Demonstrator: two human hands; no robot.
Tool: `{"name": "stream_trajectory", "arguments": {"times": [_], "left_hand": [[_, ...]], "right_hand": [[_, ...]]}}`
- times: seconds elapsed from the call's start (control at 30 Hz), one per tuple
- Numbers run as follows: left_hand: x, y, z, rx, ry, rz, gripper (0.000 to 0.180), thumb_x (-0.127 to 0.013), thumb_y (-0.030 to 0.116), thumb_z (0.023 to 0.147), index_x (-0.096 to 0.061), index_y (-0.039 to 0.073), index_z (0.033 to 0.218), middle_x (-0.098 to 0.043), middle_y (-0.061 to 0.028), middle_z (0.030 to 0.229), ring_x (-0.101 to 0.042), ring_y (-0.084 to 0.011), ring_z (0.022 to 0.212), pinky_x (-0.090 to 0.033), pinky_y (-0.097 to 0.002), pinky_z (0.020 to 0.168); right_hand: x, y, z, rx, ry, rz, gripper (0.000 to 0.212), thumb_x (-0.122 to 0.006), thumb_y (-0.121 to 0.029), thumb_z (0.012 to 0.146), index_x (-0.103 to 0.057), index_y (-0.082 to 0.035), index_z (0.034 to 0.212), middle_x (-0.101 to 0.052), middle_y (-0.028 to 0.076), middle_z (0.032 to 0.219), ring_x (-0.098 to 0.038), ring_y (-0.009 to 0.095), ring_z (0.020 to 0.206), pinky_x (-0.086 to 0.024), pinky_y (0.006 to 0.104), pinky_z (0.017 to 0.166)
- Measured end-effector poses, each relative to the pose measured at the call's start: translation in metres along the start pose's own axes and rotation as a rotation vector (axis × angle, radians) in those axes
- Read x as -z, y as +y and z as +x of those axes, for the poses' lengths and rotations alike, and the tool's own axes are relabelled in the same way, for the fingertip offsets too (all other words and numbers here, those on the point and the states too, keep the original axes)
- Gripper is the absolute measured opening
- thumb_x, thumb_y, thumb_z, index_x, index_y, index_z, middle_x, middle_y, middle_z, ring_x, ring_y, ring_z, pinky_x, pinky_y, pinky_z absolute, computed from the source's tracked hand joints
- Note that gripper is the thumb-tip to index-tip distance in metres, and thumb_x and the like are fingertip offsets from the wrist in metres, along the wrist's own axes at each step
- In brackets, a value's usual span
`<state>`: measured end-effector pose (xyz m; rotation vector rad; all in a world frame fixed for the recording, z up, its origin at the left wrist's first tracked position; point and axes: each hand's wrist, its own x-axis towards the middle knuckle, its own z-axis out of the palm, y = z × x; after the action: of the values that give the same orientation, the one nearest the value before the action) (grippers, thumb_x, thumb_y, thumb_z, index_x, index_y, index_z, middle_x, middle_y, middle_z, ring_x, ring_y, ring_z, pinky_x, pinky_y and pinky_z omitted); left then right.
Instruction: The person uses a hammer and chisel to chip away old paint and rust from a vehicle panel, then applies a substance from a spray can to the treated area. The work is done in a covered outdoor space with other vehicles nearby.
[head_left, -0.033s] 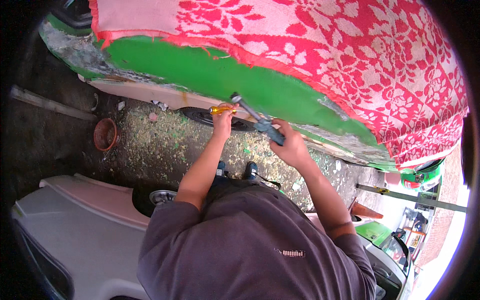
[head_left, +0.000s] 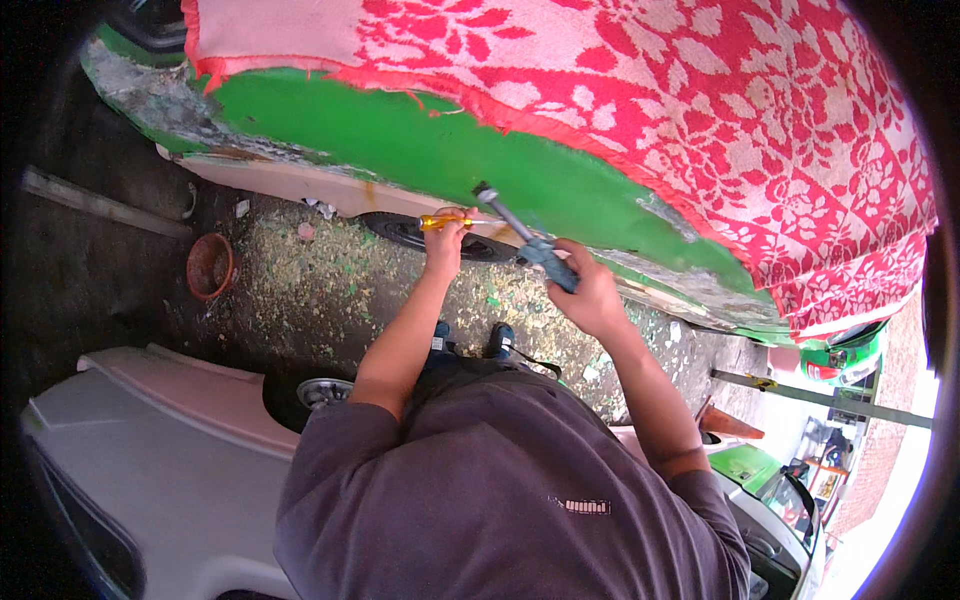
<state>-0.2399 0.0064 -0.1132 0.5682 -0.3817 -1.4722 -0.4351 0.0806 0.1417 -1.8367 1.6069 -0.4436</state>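
Observation:
My left hand [head_left: 445,245] is closed around a screwdriver [head_left: 436,222] with a yellow, see-through handle. Its shaft points right, along the lower part of a green car panel [head_left: 400,145]; where the tip rests is hard to make out. In my right hand [head_left: 590,295] is a hammer [head_left: 512,222] with a metal shaft and a blue-grey grip. The hammer's head is raised just right of the screwdriver handle, apart from it. Bare, scraped patches show along the panel's lower edge.
A red and pink flowered cloth [head_left: 680,110] drapes over the green car. Paint flakes litter the floor [head_left: 300,270]. To the left are an orange-brown pot [head_left: 210,268] and a metal bar [head_left: 100,205]. A light grey car [head_left: 170,440] stands close behind me; an orange cone [head_left: 730,422] is at right.
My right hand and the hammer have shifted slightly to the right, so the hammer's head is farther from the screwdriver handle. My left hand has stayed nearly still.

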Motion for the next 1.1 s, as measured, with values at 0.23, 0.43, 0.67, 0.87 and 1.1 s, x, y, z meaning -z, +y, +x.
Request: {"name": "stream_trajectory", "arguments": {"times": [0.23,0.43,0.67,0.87,1.1], "left_hand": [[-0.021,0.006,-0.007,0.095,-0.131,0.313,0.01,-0.061,0.007,0.092,-0.054,0.007,0.101,-0.059,-0.0116,0.127,-0.055,-0.0209,0.12,-0.049,-0.04,0.101],[-0.044,0.023,-0.01,0.031,-0.203,0.369,0.007,-0.06,0.007,0.092,-0.055,0.007,0.097,-0.06,-0.0124,0.123,-0.052,-0.0231,0.125,-0.045,-0.0406,0.104],[-0.043,0.022,-0.004,-0.052,-0.34,0.473,0.014,-0.052,-0.007,0.086,-0.053,0.006,0.09,-0.062,-0.0132,0.111,-0.047,-0.0306,0.131,-0.045,-0.0439,0.105],[-0.039,0.02,-0.009,-0.102,-0.369,0.63,0.017,-0.05,-0.014,0.082,-0.054,0.003,0.085,-0.064,-0.0099,0.108,-0.055,-0.0225,0.12,-0.045,-0.0345,0.099],[-0.039,0.046,-0.015,0.097,-0.216,0.829,0.013,-0.059,-0.007,0.084,-0.062,0.0,0.094,-0.066,-0.0116,0.118,-0.063,-0.0167,0.1,-0.05,-0.0312,0.087]], "right_hand": [[0.025,0.053,-0.027,-0.065,0.194,0.038,0.051,-0.074,-0.017,0.075,-0.056,0.0,0.12,-0.063,0.013,0.074,-0.06,0.02,0.066,-0.049,0.0346,0.064],[0.02,0.087,-0.049,-0.211,0.217,0.054,0.036,-0.072,-0.019,0.08,-0.059,0.001,0.107,-0.06,0.013,0.074,-0.055,0.02,0.063,-0.046,0.0356,0.06],[0.004,0.102,-0.063,-0.185,0.342,0.119,0.024,-0.062,-0.009,0.077,-0.056,-0.001,0.098,-0.057,0.01,0.068,-0.053,0.019,0.057,-0.044,0.0344,0.055],[-0.003,0.108,-0.066,-0.192,0.358,0.155,0.025,-0.065,-0.012,0.075,-0.058,-0.001,0.096,-0.058,0.009,0.064,-0.052,0.016,0.055,-0.044,0.0332,0.054],[-0.005,0.084,-0.065,-0.21,0.29,0.13,0.024,-0.066,-0.011,0.076,-0.058,0.0,0.096,-0.056,0.009,0.065,-0.051,0.014,0.056,-0.043,0.0324,0.054]]}}
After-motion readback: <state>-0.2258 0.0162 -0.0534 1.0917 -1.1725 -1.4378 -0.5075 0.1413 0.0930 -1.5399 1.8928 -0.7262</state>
